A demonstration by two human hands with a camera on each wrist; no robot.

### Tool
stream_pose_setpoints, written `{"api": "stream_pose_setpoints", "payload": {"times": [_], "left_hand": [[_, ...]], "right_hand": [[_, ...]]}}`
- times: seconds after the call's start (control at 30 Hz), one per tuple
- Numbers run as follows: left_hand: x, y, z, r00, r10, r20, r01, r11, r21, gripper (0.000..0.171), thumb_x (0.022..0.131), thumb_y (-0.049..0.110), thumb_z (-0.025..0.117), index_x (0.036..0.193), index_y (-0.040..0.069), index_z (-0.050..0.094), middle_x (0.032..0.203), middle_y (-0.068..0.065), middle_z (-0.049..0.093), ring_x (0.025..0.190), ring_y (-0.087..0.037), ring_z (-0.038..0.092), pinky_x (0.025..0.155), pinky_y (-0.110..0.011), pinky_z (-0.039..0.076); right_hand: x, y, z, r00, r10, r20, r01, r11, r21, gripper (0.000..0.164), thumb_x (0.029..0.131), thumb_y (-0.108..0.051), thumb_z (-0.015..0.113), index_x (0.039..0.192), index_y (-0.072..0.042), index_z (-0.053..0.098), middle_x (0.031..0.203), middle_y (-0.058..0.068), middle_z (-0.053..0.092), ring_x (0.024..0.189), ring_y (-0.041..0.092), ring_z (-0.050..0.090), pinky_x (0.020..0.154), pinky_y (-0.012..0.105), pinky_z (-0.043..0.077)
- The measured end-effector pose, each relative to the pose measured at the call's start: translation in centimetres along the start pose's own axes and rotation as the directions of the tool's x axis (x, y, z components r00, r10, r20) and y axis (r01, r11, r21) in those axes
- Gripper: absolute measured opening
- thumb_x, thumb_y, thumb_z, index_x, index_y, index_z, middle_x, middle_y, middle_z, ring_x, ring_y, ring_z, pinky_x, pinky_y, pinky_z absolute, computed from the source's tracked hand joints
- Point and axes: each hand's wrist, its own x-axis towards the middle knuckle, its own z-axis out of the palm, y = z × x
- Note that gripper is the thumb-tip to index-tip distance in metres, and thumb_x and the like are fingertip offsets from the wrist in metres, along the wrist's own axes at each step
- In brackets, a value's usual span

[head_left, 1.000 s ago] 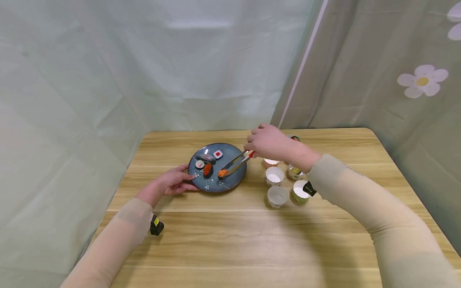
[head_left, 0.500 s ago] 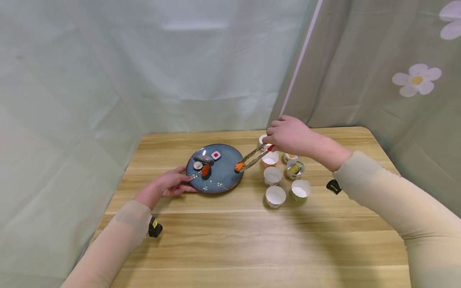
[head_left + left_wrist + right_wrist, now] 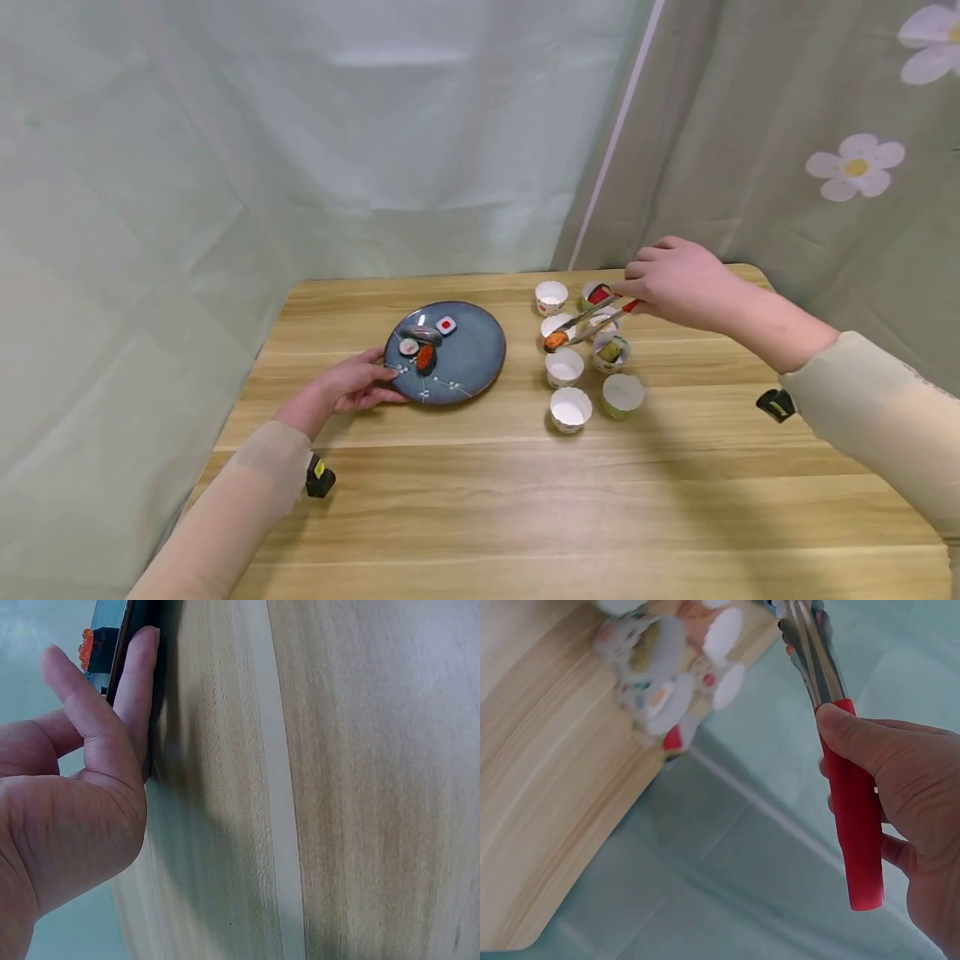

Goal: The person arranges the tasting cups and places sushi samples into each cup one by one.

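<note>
Red-handled tongs sit clamped in my right hand, their tips gripping the orange-topped sushi over the cups towards the table's far right corner; my left hand pinches the plate's left rim. I judge this the carrying step; next calls for lining up, lowering, releasing.

The table is light wood with long stripes. Eight little cups stand on it in two rows, close together. A round blue plate is near them (it's hard to see if it's touching the wood).
</note>
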Motion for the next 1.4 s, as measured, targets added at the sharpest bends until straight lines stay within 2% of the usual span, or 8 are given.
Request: {"api": "stream_pose_setpoints", "payload": {"times": [0.27, 0.7, 0.9, 1.03, 1.17, 1.4], "left_hand": [[0.2, -0.1, -0.1, 1.000, 0.000, 0.003, 0.000, 1.000, -0.001, 0.078, 0.109, 0.011, 0.048, 0.166, 0.026, -0.004, 0.106, -0.021, 0.073, 0.084, -0.024, 0.077, 0.056, -0.017, 0.055], [0.0, 0.0, -0.3, 1.000, -0.005, 0.009, 0.005, 1.000, 0.000, 0.079, 0.109, 0.012, 0.048, 0.165, 0.027, -0.005, 0.108, -0.020, 0.072, 0.087, -0.025, 0.076, 0.056, -0.017, 0.055], [0.2, 0.0, -0.5, 1.000, -0.009, 0.005, 0.009, 1.000, -0.009, 0.078, 0.110, 0.012, 0.047, 0.165, 0.028, -0.005, 0.107, -0.020, 0.072, 0.086, -0.025, 0.077, 0.054, -0.017, 0.054], [0.1, 0.0, -0.5, 1.000, -0.007, 0.011, 0.007, 1.000, -0.010, 0.078, 0.110, 0.012, 0.046, 0.165, 0.027, -0.006, 0.108, -0.021, 0.072, 0.086, -0.025, 0.077, 0.054, -0.017, 0.054], [0.2, 0.0, -0.5, 1.000, -0.007, 0.018, 0.007, 1.000, -0.007, 0.078, 0.110, 0.012, 0.047, 0.165, 0.027, -0.006, 0.108, -0.021, 0.072, 0.086, -0.025, 0.077, 0.055, -0.017, 0.055], [0.2, 0.0, -0.5, 1.000, -0.005, 0.016, 0.005, 1.000, 0.000, 0.078, 0.110, 0.013, 0.048, 0.165, 0.027, -0.005, 0.109, -0.020, 0.072, 0.087, -0.025, 0.077, 0.056, -0.017, 0.055]], "right_hand": [[-4.2, 0.7, -0.3, 1.000, 0.003, -0.018, -0.003, 1.000, -0.030, 0.036, 0.070, -0.021, 0.093, 0.101, -0.015, 0.077, 0.082, -0.001, 0.064, 0.079, 0.025, 0.060, 0.077, 0.048, 0.052], [-8.1, 0.0, 0.2, 0.997, -0.033, -0.076, 0.033, 0.999, -0.003, 0.041, 0.061, -0.021, 0.096, 0.097, -0.018, 0.076, 0.078, -0.005, 0.061, 0.073, 0.022, 0.056, 0.073, 0.047, 0.050], [-8.3, -0.9, 0.4, 0.998, -0.054, -0.010, 0.054, 0.998, -0.029, 0.039, 0.061, -0.015, 0.096, 0.096, -0.017, 0.077, 0.079, -0.005, 0.063, 0.074, 0.020, 0.057, 0.075, 0.042, 0.051], [-7.8, -1.2, 0.6, 0.997, -0.079, 0.018, 0.080, 0.995, -0.055, 0.037, 0.062, -0.019, 0.095, 0.095, -0.018, 0.078, 0.077, -0.006, 0.060, 0.073, 0.019, 0.055, 0.075, 0.041, 0.051], [-7.4, -1.5, 0.7, 0.994, -0.099, 0.038, 0.101, 0.992, -0.069, 0.033, 0.064, -0.022, 0.094, 0.091, -0.018, 0.077, 0.073, -0.007, 0.056, 0.071, 0.018, 0.053, 0.073, 0.039, 0.050], [-7.3, -1.9, 0.7, 0.992, -0.117, 0.046, 0.119, 0.992, -0.039, 0.034, 0.060, -0.024, 0.095, 0.086, -0.018, 0.074, 0.071, -0.007, 0.054, 0.070, 0.019, 0.053, 0.070, 0.037, 0.046]]}}
